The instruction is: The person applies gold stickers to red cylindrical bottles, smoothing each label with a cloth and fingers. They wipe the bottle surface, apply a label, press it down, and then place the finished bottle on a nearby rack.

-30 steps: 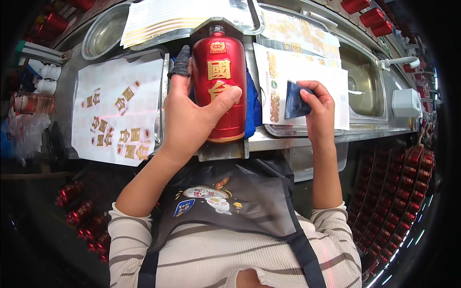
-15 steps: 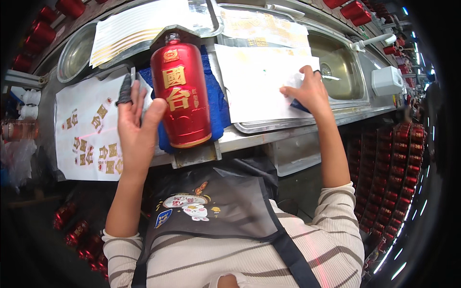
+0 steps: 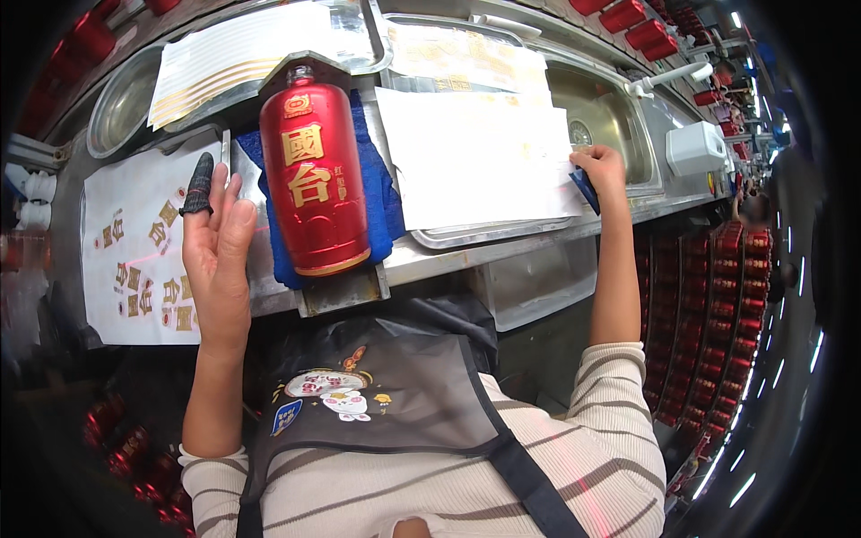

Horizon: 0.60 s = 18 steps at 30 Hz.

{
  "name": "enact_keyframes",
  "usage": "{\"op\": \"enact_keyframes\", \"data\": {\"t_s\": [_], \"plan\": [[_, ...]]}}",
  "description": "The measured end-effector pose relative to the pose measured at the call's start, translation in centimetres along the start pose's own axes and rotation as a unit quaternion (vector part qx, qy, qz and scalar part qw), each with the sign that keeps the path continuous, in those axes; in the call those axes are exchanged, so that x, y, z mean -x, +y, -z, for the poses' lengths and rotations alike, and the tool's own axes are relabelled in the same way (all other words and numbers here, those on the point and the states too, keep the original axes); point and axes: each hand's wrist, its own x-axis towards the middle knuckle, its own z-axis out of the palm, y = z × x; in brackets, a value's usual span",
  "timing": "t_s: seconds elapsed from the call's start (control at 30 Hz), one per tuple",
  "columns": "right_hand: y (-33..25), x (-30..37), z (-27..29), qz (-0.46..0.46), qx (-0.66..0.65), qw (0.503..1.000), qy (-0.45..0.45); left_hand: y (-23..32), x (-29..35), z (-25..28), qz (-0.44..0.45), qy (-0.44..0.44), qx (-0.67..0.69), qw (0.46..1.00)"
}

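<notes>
A red bottle (image 3: 316,215) with gold characters leans back, neck away from me, on a blue cloth (image 3: 381,202) over a metal rest. Left of it, my left hand (image 3: 218,269) is open and empty, fingers up, a dark cover on one finger. It hovers over the edge of a white sheet (image 3: 100,296) bearing gold character decals. My right hand (image 3: 605,175) is closed, with a small flat blue tool (image 3: 585,190) in it, by the sink's near corner. Whether its fingertips also pinch something small cannot be made out. Beside it lies a stack of white paper (image 3: 475,170) on a metal tray.
A steel sink (image 3: 619,143) with a white faucet (image 3: 668,79) is at the right, beyond it a white plastic container (image 3: 695,151). Gold-striped sheets (image 3: 224,67) and a round metal basin (image 3: 126,112) are at the back left. Red bottles stand in rows (image 3: 708,314) at the lower right.
My left hand has drawn back from the bottle's side toward the left. My right hand has moved off the white paper to its right edge by the sink, fingers drawn closer together.
</notes>
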Motion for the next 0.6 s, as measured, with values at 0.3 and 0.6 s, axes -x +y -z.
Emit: {"op": "enact_keyframes", "data": {"t_s": [0.3, 0.6], "plan": [[-18.6, 12.2, 2.3, 0.255, 0.101, 0.962, 0.007, 4.7, 1.0, -3.1, -0.064, -0.112, 0.121, 0.984], [-24.4, 18.0, 7.9, 0.263, -0.152, 0.939, -0.160, 4.1, -0.7, -10.1, -0.080, -0.292, -0.099, 0.948]]}}
